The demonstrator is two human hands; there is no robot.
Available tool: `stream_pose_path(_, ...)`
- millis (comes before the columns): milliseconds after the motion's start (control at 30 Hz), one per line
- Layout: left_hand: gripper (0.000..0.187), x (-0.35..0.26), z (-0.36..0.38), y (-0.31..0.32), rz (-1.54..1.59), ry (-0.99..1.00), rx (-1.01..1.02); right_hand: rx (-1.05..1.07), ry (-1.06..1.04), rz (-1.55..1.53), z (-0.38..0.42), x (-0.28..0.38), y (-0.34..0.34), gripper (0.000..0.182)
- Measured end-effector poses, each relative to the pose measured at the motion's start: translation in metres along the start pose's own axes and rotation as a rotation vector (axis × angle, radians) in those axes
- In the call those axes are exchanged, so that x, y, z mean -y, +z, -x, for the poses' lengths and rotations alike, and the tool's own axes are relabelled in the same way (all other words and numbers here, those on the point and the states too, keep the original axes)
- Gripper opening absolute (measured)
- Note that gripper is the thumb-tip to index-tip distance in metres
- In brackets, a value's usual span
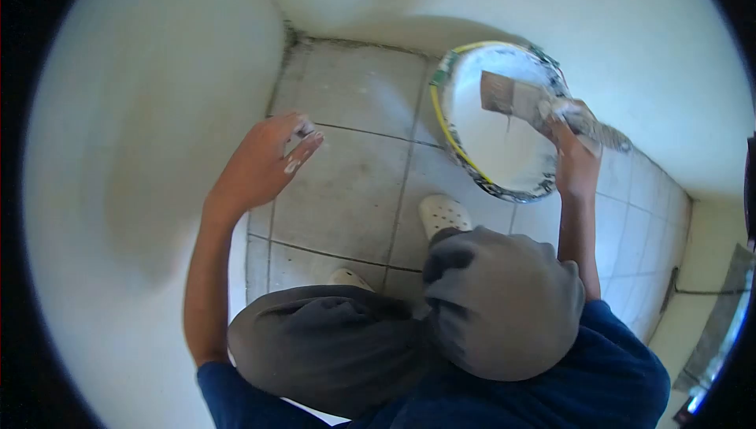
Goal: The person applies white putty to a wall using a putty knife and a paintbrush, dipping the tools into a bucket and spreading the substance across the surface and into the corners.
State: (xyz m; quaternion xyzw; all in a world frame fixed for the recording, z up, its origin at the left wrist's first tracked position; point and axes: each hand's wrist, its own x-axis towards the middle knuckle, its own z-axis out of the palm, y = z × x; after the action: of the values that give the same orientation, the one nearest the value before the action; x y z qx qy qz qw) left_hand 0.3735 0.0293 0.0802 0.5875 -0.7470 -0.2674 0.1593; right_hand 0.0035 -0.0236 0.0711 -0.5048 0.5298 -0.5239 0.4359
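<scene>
A paint-covered paintbrush [524,103] is gripped in my right hand [579,157], its handle pointing right and its bristles to the left. The brush hangs above a round bucket [455,141] of white paint [504,145], and a thin drip trails below it. The bucket has a yellow and dark rim smeared with paint. On the left, my left hand [264,159] is held over the floor tiles, with a gap between thumb and bent fingers and nothing seen in it. White paint marks its thumb and fingertips.
Pale walls [150,130] meet in a corner ahead and to the left. Grey floor tiles [339,185] with dark joints run off to the right. My bent knees [504,303] and light clogs [443,215] are close to the bucket. A grey strip-like object [717,311] is at far right.
</scene>
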Motion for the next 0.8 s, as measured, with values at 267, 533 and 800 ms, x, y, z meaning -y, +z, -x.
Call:
stream_pose_path(267, 0.037, -0.01, -0.102, 0.13, 0.489, -0.114, -0.026, 0.282, -0.234, 0.49, -0.069, -0.071, -0.029, 0.019)
stream_pose_path(533, 0.048, -0.025, -0.071, 0.169, 1.102, -0.387, 0.179, 0.354, 0.01, 0.551, -0.074, -0.11, -0.006, 0.034)
stream_pose_path(800, 0.042, -0.024, -0.068, 0.166, 1.018, -0.319, 0.039, 0.601, -0.195, 0.501, -0.063, -0.1, 0.022, 0.011)
